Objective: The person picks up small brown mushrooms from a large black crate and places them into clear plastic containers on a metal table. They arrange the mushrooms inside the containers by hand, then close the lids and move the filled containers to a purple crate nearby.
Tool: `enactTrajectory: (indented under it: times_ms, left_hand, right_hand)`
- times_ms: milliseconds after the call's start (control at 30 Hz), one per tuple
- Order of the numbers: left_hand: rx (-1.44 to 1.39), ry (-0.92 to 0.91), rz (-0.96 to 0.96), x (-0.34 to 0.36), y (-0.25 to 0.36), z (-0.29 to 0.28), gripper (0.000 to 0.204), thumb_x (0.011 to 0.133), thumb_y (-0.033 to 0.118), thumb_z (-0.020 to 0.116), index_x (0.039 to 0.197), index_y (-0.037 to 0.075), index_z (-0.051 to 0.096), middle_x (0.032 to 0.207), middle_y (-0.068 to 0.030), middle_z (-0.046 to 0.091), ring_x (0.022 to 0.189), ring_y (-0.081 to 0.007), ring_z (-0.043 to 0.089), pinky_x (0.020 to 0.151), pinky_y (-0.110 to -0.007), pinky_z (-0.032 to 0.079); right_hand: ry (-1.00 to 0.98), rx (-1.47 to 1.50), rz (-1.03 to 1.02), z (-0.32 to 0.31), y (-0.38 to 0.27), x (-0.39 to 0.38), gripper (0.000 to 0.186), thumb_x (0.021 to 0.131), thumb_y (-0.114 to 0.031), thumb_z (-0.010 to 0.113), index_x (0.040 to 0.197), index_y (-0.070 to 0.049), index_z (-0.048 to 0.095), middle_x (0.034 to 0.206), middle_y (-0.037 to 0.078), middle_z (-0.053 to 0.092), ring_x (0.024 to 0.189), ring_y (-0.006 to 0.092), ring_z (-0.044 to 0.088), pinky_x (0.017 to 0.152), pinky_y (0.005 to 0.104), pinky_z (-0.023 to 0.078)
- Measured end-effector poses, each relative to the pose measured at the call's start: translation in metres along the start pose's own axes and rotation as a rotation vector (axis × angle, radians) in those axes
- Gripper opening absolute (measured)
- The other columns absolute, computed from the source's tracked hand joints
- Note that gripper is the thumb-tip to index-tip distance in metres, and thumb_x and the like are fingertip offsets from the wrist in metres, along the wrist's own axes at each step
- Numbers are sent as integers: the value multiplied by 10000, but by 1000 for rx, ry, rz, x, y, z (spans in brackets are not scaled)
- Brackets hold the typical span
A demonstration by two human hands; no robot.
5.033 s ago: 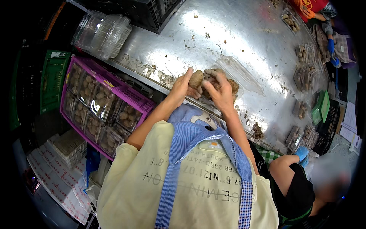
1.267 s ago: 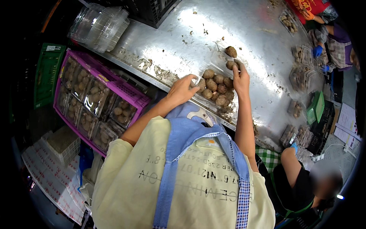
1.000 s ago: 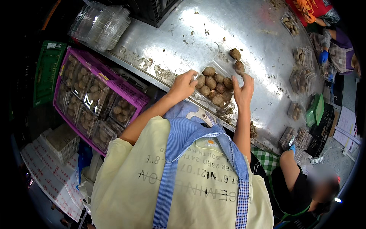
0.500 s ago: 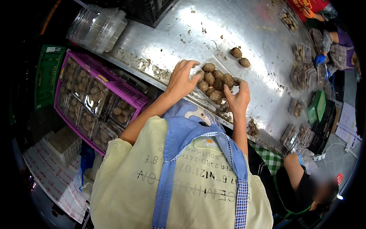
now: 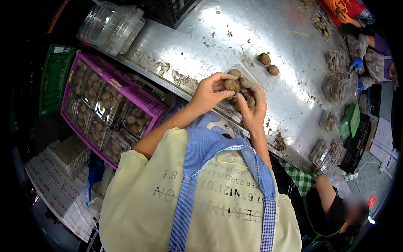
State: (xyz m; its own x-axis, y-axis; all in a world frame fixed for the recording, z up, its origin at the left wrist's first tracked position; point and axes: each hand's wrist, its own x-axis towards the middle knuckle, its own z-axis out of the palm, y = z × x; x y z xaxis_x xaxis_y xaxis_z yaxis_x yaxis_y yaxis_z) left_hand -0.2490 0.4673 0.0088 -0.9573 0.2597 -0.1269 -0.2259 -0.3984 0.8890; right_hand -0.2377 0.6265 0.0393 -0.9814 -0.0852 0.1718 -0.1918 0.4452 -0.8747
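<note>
A round brown taro (image 5: 232,85) sits between the thumb and fingers of my left hand (image 5: 205,93), over the filled half of a clear plastic clamshell box. My right hand (image 5: 255,110) curls over the right side of the same heap, its fingers and thumb closed about another taro (image 5: 250,102). More taros lie beneath both hands, partly hidden by them. The box's open lid (image 5: 268,80) lies flat beyond, with two loose taros (image 5: 264,59) on it.
The metal table (image 5: 189,46) carries dirt crumbs. Nested clear boxes (image 5: 115,29) stand at the far left, near a black crate (image 5: 168,12). A purple crate (image 5: 145,103) of filled boxes sits left. Co-workers, filled boxes (image 5: 333,86) and a green container (image 5: 350,119) are on the right.
Both hands have moved inward from the box's sides and closed over the taros. My left hand now grips one on top. The view has shifted slightly.
</note>
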Motion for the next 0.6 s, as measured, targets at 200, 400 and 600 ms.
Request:
enactTrajectory:
  times_ms: [200, 400, 600]
  left_hand:
    - [72, -41, -39, -4, -4, -2, 387, 804, -40, 615, 1175, -29, 506, 1114, -109, 579, 1039, -156, 565, 895, -282, 469]
    - [-237, -52, -173, -2, 1, -7, 407, 887, 64, 525, 1270, -20, 415, 1186, -138, 529, 1099, -205, 538, 921, -356, 469]
    - [-367, -82, -206, -1, -2, -15, 423, 908, 91, 471, 1305, -8, 363, 1226, -145, 495, 1125, -239, 525, 946, -400, 462]
  right_hand:
    - [-15, -70, -10, 5, 7, -2, 129, 821, -61, 631, 919, 9, 584, 875, 106, 572, 748, 174, 553, 653, 283, 462]
    - [36, 98, 134, 9, 25, -7, 113, 885, -97, 570, 909, 13, 572, 833, 86, 580, 720, 148, 555, 654, 260, 450]
    - [-5, 277, 260, 8, 18, -7, 149, 928, -135, 530, 984, 3, 541, 880, 56, 588, 779, 92, 541, 670, 230, 441]
